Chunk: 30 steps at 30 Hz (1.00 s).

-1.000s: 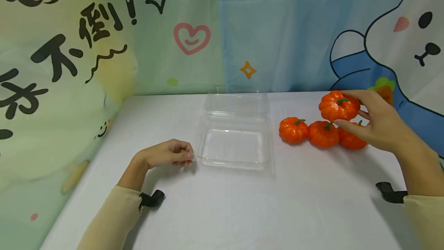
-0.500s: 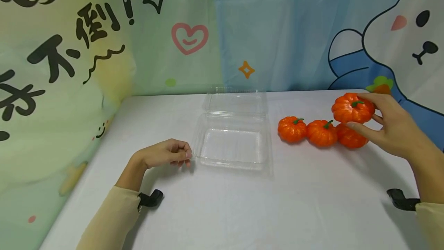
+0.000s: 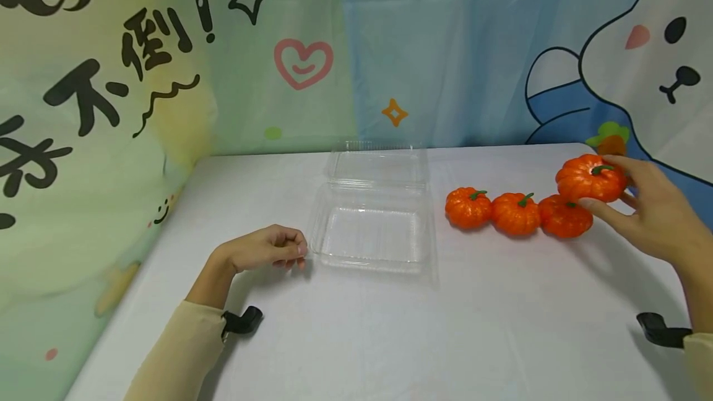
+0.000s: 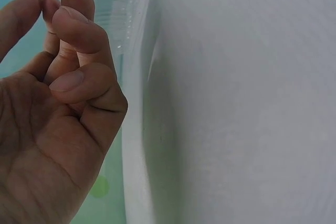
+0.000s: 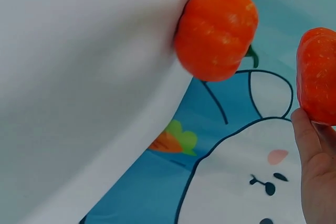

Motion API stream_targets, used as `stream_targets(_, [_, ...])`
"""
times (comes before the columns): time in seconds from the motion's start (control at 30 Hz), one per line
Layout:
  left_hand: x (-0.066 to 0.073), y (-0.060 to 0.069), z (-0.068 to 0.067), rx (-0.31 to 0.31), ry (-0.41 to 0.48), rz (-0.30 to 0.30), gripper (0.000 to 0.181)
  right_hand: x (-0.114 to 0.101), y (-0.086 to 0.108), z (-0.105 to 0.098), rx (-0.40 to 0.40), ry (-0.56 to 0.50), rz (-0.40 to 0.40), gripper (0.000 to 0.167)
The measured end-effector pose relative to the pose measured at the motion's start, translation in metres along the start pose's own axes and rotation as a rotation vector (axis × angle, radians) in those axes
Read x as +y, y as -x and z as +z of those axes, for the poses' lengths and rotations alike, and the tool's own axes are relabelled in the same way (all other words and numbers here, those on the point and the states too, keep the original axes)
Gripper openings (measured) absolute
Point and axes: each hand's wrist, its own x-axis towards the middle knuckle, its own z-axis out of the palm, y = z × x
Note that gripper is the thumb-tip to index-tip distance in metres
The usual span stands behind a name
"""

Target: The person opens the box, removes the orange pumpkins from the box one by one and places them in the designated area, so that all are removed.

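An orange toy pumpkin (image 3: 592, 179) with a green stem is held between the thumb and fingers of my right hand (image 3: 654, 212), raised off the table at the right. Three similar pumpkins stand in a touching row: a left one (image 3: 468, 208), a middle one (image 3: 515, 215) and a right one (image 3: 566, 217), just below and left of the held pumpkin. Left of them lies a clear plastic clamshell box (image 3: 370, 260), its lid (image 3: 379, 166) folded back. My left hand (image 3: 267, 249) pinches the box's left edge between thumb and forefinger, as the left wrist view shows.
A white cloth covers the table (image 3: 362, 339). Its far edge meets a printed curtain (image 3: 440, 54) with a cartoon bear, a heart and lettering. More curtain hangs along the left side.
My right hand has moved to the right and slightly nearer with the held pumpkin, uncovering the right pumpkin of the row. The left hand stays at the box's edge.
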Motion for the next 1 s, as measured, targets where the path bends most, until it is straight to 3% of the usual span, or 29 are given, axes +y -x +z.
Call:
stream_targets(0.57, [0.0,0.0,-0.001,-0.002,0.005,-0.004,0.019,0.038,0.013,0.004,0.115,0.038,0.137,0.079])
stream_targets(0.83, [-0.003,0.0,-0.001,-0.004,0.007,0.013,0.021,0.054,0.016,0.006,0.096,0.047,0.182,0.077])
stream_targets(1.0, [-0.003,0.001,-0.002,-0.008,0.011,0.016,0.022,0.064,0.019,0.008,0.029,0.031,0.228,0.082])
